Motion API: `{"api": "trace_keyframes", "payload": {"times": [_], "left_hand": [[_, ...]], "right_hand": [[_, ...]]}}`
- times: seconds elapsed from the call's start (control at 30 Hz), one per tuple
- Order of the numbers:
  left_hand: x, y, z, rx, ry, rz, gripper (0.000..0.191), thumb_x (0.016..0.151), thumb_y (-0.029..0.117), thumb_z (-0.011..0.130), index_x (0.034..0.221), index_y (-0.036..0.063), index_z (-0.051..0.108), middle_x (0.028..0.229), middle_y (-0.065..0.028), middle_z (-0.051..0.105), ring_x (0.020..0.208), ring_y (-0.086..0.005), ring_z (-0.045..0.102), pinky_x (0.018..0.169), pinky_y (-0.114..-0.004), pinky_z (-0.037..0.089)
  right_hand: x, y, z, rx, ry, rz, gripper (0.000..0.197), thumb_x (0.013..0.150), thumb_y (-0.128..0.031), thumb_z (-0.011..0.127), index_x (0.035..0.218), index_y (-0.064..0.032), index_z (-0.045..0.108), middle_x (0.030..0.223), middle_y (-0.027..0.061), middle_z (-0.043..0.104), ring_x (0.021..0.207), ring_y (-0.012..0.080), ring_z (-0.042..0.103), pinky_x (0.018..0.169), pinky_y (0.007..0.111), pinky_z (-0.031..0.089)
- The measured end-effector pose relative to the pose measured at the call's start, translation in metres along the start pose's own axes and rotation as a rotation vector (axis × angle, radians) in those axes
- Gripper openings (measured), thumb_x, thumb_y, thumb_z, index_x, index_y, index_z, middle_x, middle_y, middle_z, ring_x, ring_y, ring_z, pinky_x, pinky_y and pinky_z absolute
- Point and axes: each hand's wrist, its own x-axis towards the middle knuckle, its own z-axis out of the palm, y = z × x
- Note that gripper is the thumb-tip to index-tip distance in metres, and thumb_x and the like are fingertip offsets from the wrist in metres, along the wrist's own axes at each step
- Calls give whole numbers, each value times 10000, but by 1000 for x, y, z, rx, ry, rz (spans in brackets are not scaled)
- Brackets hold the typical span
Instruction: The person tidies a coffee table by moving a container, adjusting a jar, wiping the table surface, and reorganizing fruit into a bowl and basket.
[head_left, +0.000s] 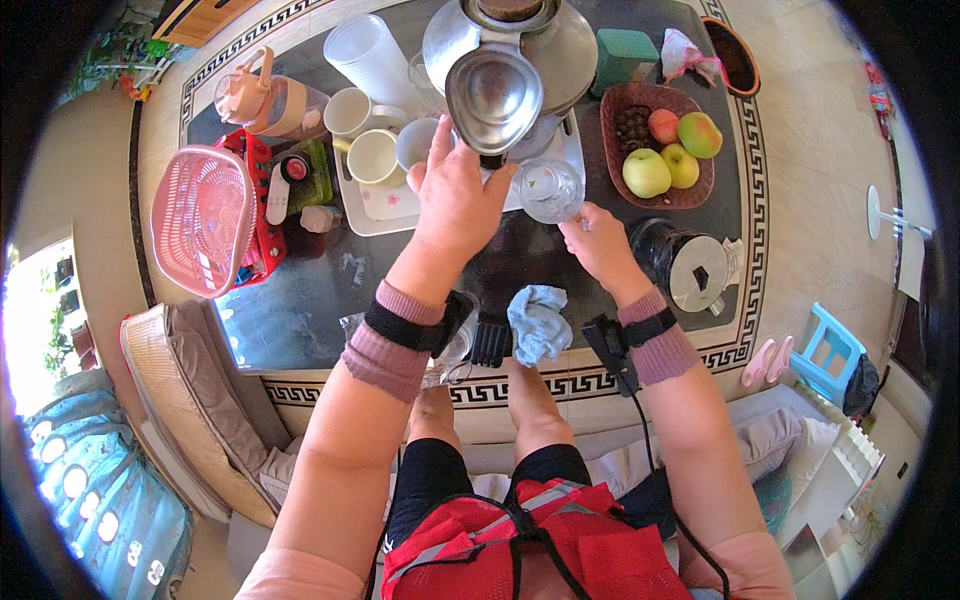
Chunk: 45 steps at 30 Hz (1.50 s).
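In my right hand (598, 241) is a clear patterned drinking glass (551, 191), gripped near its base and tilted. My left hand (459, 196) is at the lower edge of a shiny concave metal piece (495, 97) on the front of a large metal vessel with a brown stopper (511, 7). Its thumb and index finger lie on either side of a small black tab; whether they grip anything is hidden. Below the vessel is a white tray (405, 225). On it, close to my left hand, are a cream mug (373, 159), a white mug (347, 112) and a pale cup (417, 142).
Stacked plastic cups (367, 56) and a peach water bottle (277, 105) stand left, behind a pink basket (202, 221). To the right are a fruit bowl (616, 154), a green box (626, 56) and a black container (652, 244). A blue cloth (540, 324) lies at the near table edge.
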Motion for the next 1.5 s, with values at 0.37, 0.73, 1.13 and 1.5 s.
{"api": "trace_keyframes", "payload": {"times": [0.37,0.73,1.13,1.5], "left_hand": [[26,-32,-17,-1,-84,147,386,825,306,663,1014,-22,590,1111,-226,624,1363,-380,317,958,-559,272],[5,-43,-18,-34,-19,168,497,812,254,669,1205,16,480,1261,-223,537,1318,-375,383,1001,-550,280],[-154,-114,-21,-171,-262,-5,551,634,-90,436,1158,35,551,1307,-209,506,1249,-394,445,1071,-429,341],[-184,-125,-10,-350,-493,-17,709,653,9,711,1318,77,473,1393,-152,456,1268,-337,456,1047,-426,386]], "right_hand": [[29,-20,16,-160,-8,-63,273,813,-274,610,846,-3,631,827,197,665,813,375,644,743,434,505],[64,-7,23,-357,-79,-135,234,785,-234,596,865,-15,623,848,215,653,847,391,632,772,454,509],[26,-5,22,-249,60,117,569,824,-280,636,1229,61,428,877,204,674,857,369,655,767,432,511],[-106,-29,110,507,-429,129,409,848,-108,680,1228,-42,547,1046,78,636,927,125,597,804,280,506]]}}
